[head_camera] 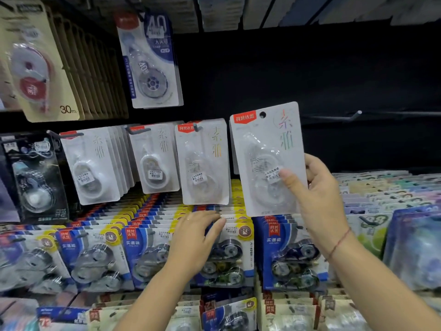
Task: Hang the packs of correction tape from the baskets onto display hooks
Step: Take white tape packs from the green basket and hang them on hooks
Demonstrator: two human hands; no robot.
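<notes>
The right hand pinches a white pack of correction tape near its lower right edge, thumb on the price sticker. It holds the pack nearly upright, with the hang hole free of any hook. To the right of the pack, level with its top, a bare hook juts from the dark back panel. Just left of the pack, a matching hung pack sits on its own hook. Below the pack, the left hand rests with straight fingers on a row of blue packs.
</notes>
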